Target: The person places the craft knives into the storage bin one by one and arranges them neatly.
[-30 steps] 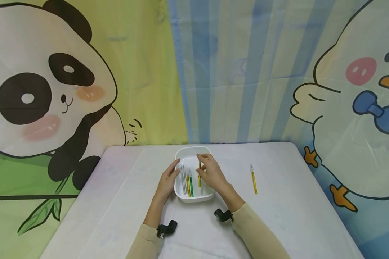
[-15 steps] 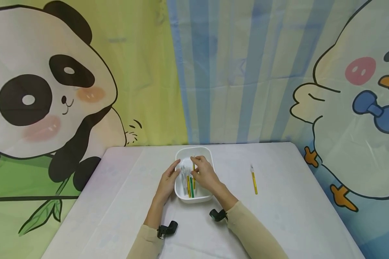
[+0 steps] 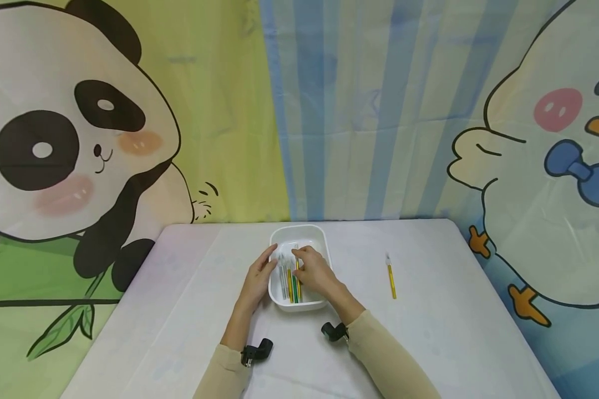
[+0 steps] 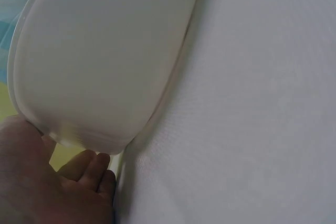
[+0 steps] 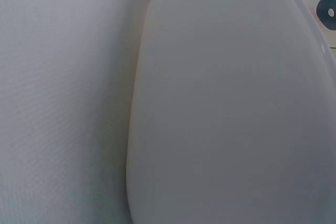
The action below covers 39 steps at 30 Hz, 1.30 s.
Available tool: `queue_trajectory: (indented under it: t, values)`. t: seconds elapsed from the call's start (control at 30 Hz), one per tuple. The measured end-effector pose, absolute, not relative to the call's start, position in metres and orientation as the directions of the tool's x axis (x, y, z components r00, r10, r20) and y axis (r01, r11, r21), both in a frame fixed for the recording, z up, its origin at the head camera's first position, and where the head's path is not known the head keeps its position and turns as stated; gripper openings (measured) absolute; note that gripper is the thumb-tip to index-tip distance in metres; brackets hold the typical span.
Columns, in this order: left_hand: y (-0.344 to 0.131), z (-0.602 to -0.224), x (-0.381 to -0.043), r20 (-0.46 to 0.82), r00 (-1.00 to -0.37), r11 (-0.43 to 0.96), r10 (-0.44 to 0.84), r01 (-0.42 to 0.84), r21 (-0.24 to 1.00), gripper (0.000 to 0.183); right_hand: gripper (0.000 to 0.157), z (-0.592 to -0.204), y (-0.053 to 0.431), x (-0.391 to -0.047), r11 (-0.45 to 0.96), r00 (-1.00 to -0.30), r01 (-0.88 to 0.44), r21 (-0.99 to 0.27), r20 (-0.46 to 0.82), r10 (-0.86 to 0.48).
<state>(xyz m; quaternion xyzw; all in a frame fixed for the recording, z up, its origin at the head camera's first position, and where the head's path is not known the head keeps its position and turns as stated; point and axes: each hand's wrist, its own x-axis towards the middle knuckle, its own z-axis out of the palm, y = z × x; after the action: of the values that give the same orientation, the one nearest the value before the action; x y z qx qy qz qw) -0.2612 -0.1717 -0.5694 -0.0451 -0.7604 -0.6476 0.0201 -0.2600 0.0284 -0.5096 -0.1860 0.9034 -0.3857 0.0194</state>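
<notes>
A white plastic tray [image 3: 311, 235] with rounded corners stands on the table. My left hand [image 3: 254, 280] grips its left rim; in the left wrist view the fingers [image 4: 94, 171] lie against the outer wall. Inside the tray, my right hand [image 3: 320, 274] pinches the upper part of a yellow pen-like tool [image 3: 299, 291], fingertips near its pale end. Left of it lie several similar slim tools side by side: silver ones [image 3: 282, 285], a yellow one [image 3: 290, 289] and a green one [image 3: 295, 293]. Only the tray's outer wall [image 5: 226, 103] fills the right wrist view, hiding the right fingers.
Another yellow pen-like tool [image 3: 391, 281] with a clear pointed end lies on the white table [image 3: 444, 327], right of the tray. A cartoon-printed curtain [image 3: 349, 111] hangs behind the table. Black wrist cameras [image 3: 257, 352] sit on both wrists.
My right hand has moved left with the yellow tool, from the tray's right side to right beside the green one. The left hand has stayed at the rim.
</notes>
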Motion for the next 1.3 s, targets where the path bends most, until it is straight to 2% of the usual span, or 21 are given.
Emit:
queue_trajectory:
  t: [0.53, 0.83, 1.3]
  values:
    - [-0.1734, -0.5679, -0.2607, 0.085, -0.995, 0.156, 0.05, 0.092, 0.984, 0.043, 0.057, -0.5102, 0.0276, -0.2612, 0.703, -0.924, -0.331, -0.63, 0.064, -0.378]
    - [-0.1725, -0.5689, -0.2605, 0.085, -0.995, 0.17, 0.048, 0.092, 0.981, 0.044, 0.061, -0.5131, 0.0289, -0.262, 0.712, -0.911, -0.318, -0.626, -0.005, -0.412]
    - [-0.1725, -0.5696, -0.2612, 0.089, -0.995, 0.167, 0.051, 0.097, 0.981, 0.045, 0.062, -0.5152, 0.0285, -0.2626, 0.708, -0.899, -0.324, -0.628, -0.029, -0.437]
